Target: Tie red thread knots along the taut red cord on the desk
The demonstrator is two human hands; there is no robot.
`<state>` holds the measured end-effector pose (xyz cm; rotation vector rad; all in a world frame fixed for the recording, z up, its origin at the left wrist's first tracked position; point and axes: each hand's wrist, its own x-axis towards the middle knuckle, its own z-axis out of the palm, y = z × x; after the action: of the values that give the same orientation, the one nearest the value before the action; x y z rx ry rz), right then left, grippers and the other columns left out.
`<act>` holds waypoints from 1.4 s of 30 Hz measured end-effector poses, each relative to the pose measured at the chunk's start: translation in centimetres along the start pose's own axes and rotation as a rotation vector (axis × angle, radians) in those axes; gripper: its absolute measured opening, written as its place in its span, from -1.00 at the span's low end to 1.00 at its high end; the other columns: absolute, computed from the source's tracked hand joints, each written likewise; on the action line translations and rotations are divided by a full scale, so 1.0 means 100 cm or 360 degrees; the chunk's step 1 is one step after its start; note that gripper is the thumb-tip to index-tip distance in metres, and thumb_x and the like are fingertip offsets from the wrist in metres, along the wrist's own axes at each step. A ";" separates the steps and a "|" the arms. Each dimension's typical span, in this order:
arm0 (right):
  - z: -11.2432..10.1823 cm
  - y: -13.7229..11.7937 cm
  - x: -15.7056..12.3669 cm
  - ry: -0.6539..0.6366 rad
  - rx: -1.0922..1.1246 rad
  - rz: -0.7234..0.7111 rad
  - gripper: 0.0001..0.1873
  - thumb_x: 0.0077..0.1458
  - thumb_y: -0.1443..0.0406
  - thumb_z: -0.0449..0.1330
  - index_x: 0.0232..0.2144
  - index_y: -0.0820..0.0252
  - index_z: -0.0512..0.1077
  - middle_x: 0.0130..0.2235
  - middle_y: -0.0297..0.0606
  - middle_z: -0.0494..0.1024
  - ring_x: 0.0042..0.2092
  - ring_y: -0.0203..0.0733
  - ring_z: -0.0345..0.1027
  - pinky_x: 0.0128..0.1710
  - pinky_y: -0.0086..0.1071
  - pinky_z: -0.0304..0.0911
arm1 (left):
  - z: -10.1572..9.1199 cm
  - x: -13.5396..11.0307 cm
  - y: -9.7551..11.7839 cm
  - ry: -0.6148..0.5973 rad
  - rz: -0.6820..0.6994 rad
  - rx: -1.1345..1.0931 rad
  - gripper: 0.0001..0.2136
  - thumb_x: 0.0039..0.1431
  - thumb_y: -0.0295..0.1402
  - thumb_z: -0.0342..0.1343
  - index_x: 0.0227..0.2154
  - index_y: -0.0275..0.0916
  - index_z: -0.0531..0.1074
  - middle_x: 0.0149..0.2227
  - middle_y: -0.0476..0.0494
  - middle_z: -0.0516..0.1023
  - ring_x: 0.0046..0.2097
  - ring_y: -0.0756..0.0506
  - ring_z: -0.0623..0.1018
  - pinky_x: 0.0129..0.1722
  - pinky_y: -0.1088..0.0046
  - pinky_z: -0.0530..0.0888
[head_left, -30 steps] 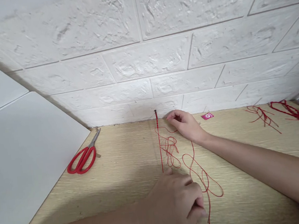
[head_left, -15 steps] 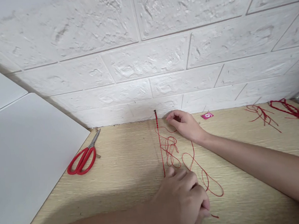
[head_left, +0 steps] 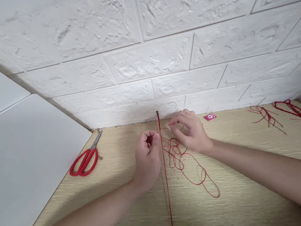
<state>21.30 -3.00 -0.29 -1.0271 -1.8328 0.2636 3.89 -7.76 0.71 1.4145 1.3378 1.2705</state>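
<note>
A red braided cord (head_left: pixel 159 122) hangs from a dark nail (head_left: pixel 157 112) low on the wall. Below the braid, a straight red strand (head_left: pixel 167 182) runs down the table towards me. Just left of the braid's lower end is my left hand (head_left: pixel 147 162), thumb and forefinger pinched together beside a small thread loop; whatever lies between the fingertips is hidden. My right hand (head_left: pixel 190 130) is curled on the other side, its thumb and finger closed on the thin red thread that leads from the braid. Loose loops of this red thread (head_left: pixel 177 152) lie tangled on the table beneath.
Red-handled scissors (head_left: pixel 84 162) lie at left beside a white panel (head_left: pixel 38 154). A small pink packet (head_left: pixel 210 116) rests by the textured white brick wall (head_left: pixel 125 66). Red thread scraps (head_left: pixel 266 117) and a bundle of red cord (head_left: pixel 300 114) lie at right.
My left hand has let go of the straight strand near the front and moved up beside the braid. My right hand stays near the wall, its fingers shifted slightly. The loose loops have shifted.
</note>
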 end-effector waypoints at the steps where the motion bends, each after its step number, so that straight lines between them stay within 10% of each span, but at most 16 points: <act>1: -0.001 -0.005 -0.003 -0.0054 -0.0007 -0.0093 -0.92 0.14 0.33 0.17 -0.32 0.12 0.48 -0.28 -0.24 0.55 -0.19 -0.07 0.35 -0.12 -0.14 0.12 | 0.000 0.004 -0.002 0.0011 -0.0003 -0.0026 -0.81 0.32 -0.18 0.08 -0.24 -0.20 0.35 -0.34 0.00 0.37 -0.29 -0.01 0.36 -0.23 0.45 0.35; 24: 0.007 -0.016 -0.008 -0.0341 -0.0063 -0.0219 -0.94 0.04 0.40 0.14 -0.44 0.15 0.35 -0.42 -0.29 0.44 -0.29 -0.14 0.25 -0.24 -0.23 0.03 | 0.002 0.008 -0.005 -0.0092 -0.0041 -0.0155 -0.82 0.28 -0.21 0.12 -0.28 -0.22 0.39 -0.32 -0.03 0.44 -0.26 -0.02 0.42 -0.21 0.45 0.37; 33: 0.004 -0.013 -0.011 -0.0666 0.0042 -0.0059 -0.85 -0.16 0.41 0.09 -0.59 0.12 0.15 -0.62 -0.47 0.23 -0.56 -0.33 0.02 -0.42 -0.36 -0.01 | -0.017 0.039 -0.009 0.0054 0.0485 0.0564 -0.91 0.24 -0.34 0.14 -0.35 -0.23 0.45 -0.28 -0.06 0.43 -0.21 -0.05 0.42 -0.17 0.39 0.36; 42: 0.004 -0.015 -0.007 -0.0638 -0.0281 0.0237 -0.83 -0.12 0.33 0.11 -0.63 0.14 0.16 -0.65 -0.43 0.28 -0.56 -0.30 0.05 -0.45 -0.36 -0.10 | -0.017 0.039 -0.011 -0.0082 0.0516 0.0719 -0.89 0.24 -0.35 0.13 -0.37 -0.24 0.48 -0.32 -0.08 0.44 -0.23 -0.06 0.42 -0.18 0.36 0.38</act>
<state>20.26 -4.34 -0.11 -1.3087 -2.1696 0.4278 1.75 -3.92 0.52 2.0302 1.4611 1.1624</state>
